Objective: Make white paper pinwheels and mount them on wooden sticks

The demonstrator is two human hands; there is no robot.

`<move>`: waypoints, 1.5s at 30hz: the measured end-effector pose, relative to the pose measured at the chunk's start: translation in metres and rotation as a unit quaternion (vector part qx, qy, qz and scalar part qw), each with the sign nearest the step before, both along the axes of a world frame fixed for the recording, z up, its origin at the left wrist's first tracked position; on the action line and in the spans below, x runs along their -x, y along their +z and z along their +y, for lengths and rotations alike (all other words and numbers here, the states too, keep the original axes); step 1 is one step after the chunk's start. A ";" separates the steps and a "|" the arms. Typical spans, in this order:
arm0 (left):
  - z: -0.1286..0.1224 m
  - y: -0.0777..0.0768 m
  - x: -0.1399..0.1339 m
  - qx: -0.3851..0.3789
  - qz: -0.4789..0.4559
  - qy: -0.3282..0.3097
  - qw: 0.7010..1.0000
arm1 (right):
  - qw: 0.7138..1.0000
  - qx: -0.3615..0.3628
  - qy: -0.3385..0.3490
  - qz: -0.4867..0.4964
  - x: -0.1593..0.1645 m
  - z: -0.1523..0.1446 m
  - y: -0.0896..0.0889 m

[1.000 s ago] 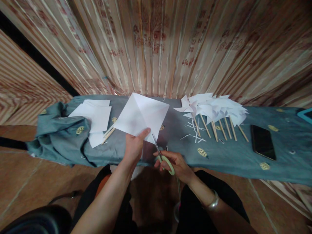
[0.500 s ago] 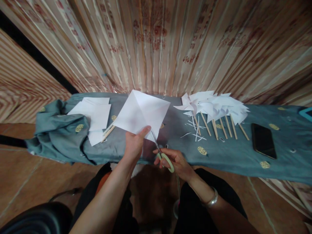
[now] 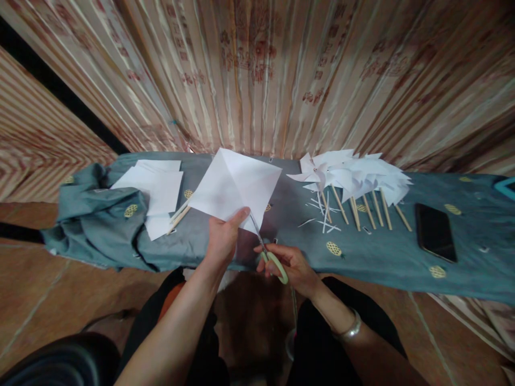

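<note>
A square sheet of white paper [image 3: 237, 185] with crease lines is held up over the cloth, one corner toward me. My left hand [image 3: 225, 230] pinches it near that corner, thumb on top. My right hand [image 3: 292, 265] grips green-handled scissors [image 3: 276, 268], fingers through the loops. The scissor blades lie at the near corner of the paper, along a line toward its middle, close to my left thumb. Whether the blades are fully closed is hard to make out.
Several white paper pinwheels [image 3: 354, 174] on wooden sticks lie at the right, with thin paper strips [image 3: 325, 217] beside them. A black phone [image 3: 435, 231] lies farther right. Stacked white paper [image 3: 161, 187] and sticks [image 3: 179, 217] are at left, on a grey-green cloth [image 3: 386, 257]. A curtain [image 3: 257, 80] hangs behind.
Almost nothing differs. The paper, the scissors and both hands have shifted very slightly to the right.
</note>
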State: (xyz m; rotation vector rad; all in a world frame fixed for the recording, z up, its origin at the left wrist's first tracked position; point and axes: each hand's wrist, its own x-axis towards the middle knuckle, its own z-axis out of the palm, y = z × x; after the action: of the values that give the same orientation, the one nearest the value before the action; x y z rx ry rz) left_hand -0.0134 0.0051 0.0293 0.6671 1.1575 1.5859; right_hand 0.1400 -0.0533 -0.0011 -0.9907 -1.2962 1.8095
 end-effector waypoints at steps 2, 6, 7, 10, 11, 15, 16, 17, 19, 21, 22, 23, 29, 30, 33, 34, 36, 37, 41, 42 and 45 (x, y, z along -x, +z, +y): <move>0.000 -0.001 0.000 -0.006 -0.002 0.001 1.000 | 1.000 0.008 -0.005 0.004 0.000 0.000 0.000; 0.000 -0.001 0.000 -0.018 -0.007 0.002 1.000 | 1.000 0.022 -0.013 0.007 0.002 0.000 -0.003; 0.000 -0.001 0.000 -0.020 -0.007 0.003 1.000 | 1.000 0.024 -0.014 0.008 0.002 0.000 -0.003; 0.000 0.000 0.000 -0.024 -0.011 0.000 1.000 | 0.999 0.031 -0.020 0.015 0.003 0.000 -0.004; 0.000 0.000 0.000 -0.026 -0.014 -0.001 1.000 | 0.999 0.033 -0.021 0.018 0.003 0.000 -0.004; 0.001 0.000 0.001 -0.030 -0.024 0.000 0.999 | 0.998 0.049 -0.029 0.028 0.005 0.000 -0.003; 0.001 0.000 0.001 -0.030 -0.023 0.001 0.999 | 0.998 0.054 -0.031 0.032 0.005 0.000 -0.003; 0.001 0.000 0.001 -0.029 -0.022 0.001 0.999 | 0.997 0.058 -0.033 0.034 0.006 0.000 -0.002; 0.000 0.000 0.001 -0.028 -0.021 0.000 0.999 | 0.997 0.062 -0.035 0.038 0.006 0.000 -0.001; 0.000 0.001 0.002 -0.022 -0.018 0.001 1.000 | 0.997 0.064 -0.035 0.037 0.007 0.000 0.000; -0.001 0.001 0.002 -0.018 -0.016 0.003 1.000 | 0.997 0.064 -0.036 0.036 0.007 0.000 0.001; 0.000 0.001 0.002 -0.014 -0.013 0.004 1.000 | 0.997 0.065 -0.037 0.036 0.007 0.000 0.001; 0.000 0.001 0.003 -0.016 -0.012 0.006 1.000 | 0.997 0.061 -0.040 0.033 0.008 -0.001 -0.001; 0.000 0.001 0.003 -0.016 -0.015 0.006 1.000 | 0.997 0.058 -0.041 0.034 0.008 -0.001 -0.002; -0.001 0.004 0.004 -0.010 -0.028 -0.007 1.000 | 0.998 0.047 -0.039 0.035 0.007 0.000 -0.004; -0.001 0.004 0.005 -0.008 -0.032 -0.015 0.999 | 0.998 0.045 -0.040 0.034 0.007 0.000 -0.005; -0.001 0.005 0.007 -0.007 -0.036 -0.026 0.999 | 0.998 0.043 -0.042 0.034 0.006 0.000 -0.005; -0.001 0.004 0.008 -0.007 -0.036 -0.025 0.999 | 0.998 0.043 -0.043 0.036 0.005 0.000 -0.005; 0.000 0.004 0.009 0.004 -0.013 -0.002 1.000 | 0.997 0.046 -0.046 0.037 0.004 -0.001 -0.006; 0.000 0.004 0.009 0.005 -0.009 -0.002 1.000 | 0.997 0.045 -0.047 0.035 0.004 -0.001 -0.006; -0.002 0.005 0.007 0.004 -0.015 -0.019 1.000 | 0.998 0.034 -0.048 0.027 0.003 0.000 -0.005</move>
State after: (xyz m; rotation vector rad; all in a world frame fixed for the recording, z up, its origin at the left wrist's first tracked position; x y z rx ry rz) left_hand -0.0206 0.0027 0.0345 0.6548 1.1225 1.5544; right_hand 0.1366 -0.0536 -0.0066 -1.0163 -1.1429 1.8047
